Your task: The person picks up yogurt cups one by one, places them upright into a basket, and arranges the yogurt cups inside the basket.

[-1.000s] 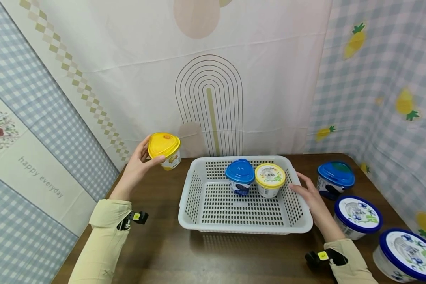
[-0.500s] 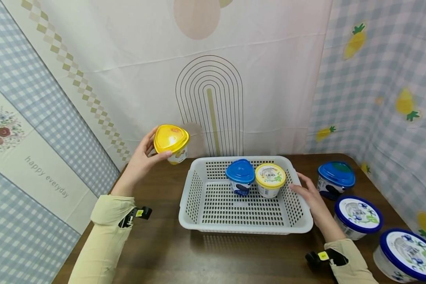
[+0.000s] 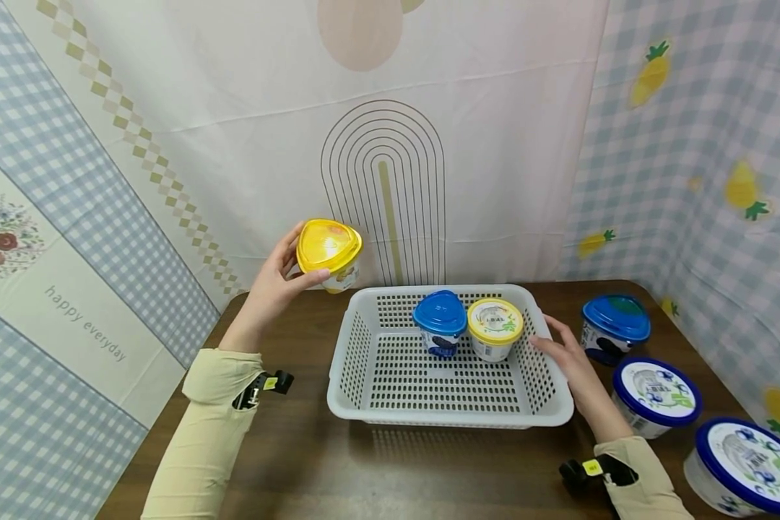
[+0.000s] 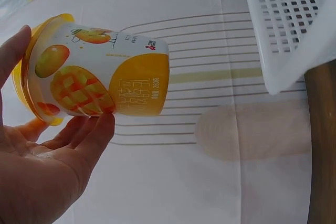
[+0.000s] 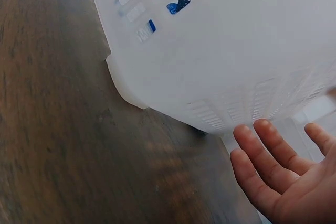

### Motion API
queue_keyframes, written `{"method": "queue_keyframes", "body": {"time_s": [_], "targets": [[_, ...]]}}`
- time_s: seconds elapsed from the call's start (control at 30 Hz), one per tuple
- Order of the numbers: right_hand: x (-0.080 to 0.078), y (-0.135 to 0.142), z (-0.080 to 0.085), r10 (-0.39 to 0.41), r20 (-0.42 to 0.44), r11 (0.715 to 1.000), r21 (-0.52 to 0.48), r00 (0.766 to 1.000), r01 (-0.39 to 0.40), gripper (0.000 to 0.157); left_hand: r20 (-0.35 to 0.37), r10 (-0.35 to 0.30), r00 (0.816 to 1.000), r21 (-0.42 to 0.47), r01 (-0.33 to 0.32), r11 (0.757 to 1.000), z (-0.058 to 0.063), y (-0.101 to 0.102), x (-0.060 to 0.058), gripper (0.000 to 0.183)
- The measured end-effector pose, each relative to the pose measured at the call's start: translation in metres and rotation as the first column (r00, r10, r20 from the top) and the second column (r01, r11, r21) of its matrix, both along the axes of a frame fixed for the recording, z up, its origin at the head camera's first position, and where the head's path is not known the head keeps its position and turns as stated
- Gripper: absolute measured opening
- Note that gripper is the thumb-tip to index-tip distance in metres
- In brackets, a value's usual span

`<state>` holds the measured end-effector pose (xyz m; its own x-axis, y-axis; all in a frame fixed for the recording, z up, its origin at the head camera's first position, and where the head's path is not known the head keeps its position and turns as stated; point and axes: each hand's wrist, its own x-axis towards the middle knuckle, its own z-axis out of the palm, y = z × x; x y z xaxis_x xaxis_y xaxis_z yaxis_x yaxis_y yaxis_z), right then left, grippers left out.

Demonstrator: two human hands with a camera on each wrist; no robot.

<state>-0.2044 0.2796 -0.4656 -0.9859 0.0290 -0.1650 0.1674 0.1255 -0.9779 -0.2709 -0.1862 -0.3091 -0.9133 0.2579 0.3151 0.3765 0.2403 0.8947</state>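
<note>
A yogurt cup [image 3: 330,249] with a yellow lid and mango pictures is off the table, tilted, left of the basket. My left hand [image 3: 279,282] grips it around the lid edge and upper side; the left wrist view shows the cup [image 4: 100,72] lying sideways between thumb and fingers [image 4: 97,140]. My right hand [image 3: 573,362] rests at the right end of the white basket [image 3: 451,419], thumb over the rim. Its fingers [image 5: 268,161] look loosely extended by the outer wall. Inside the basket stand a blue-lidded cup [image 3: 440,323] and an upside-down yellow-rimmed cup [image 3: 495,328].
On the table's right side stand a blue-lidded cup [image 3: 614,328] and two tubs with dark blue rims, one nearer the back [image 3: 656,397] and one in front [image 3: 747,466]. The brown table [image 3: 299,448] ends at a patterned cloth backdrop [image 3: 481,180].
My left hand has carried the yellow-lidded yogurt cup up and to the right, closer to the basket. The right hand and the basket have stayed where they were.
</note>
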Motion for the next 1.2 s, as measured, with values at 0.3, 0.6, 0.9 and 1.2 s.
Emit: {"method": "queue_keyframes", "body": {"time_s": [0.3, 0.6, 0.9, 1.2], "targets": [[0.000, 0.000, -0.001, -0.004, -0.005, 1.000, 0.012, 1.000, 0.004, 0.088, 0.017, -0.019, 1.000, 0.054, 0.018, 0.998, -0.010, 0.019, -0.008, 0.088], [0.000, 0.000, -0.002, 0.000, -0.010, 1.000, -0.002, 1.000, 0.000, 0.087, 0.041, -0.048, 0.998, 0.128, 0.042, 0.991, -0.020, 0.037, -0.012, 0.090], [-0.001, 0.000, -0.003, 0.004, -0.018, 1.000, 0.014, 1.000, -0.004, 0.087, 0.079, -0.034, 0.996, 0.139, 0.023, 0.990, -0.035, 0.046, -0.016, 0.092], [-0.002, 0.001, -0.003, 0.001, -0.011, 1.000, 0.012, 1.000, -0.001, 0.087, 0.117, -0.030, 0.993, 0.115, 0.017, 0.993, -0.045, 0.058, -0.017, 0.091]]}}
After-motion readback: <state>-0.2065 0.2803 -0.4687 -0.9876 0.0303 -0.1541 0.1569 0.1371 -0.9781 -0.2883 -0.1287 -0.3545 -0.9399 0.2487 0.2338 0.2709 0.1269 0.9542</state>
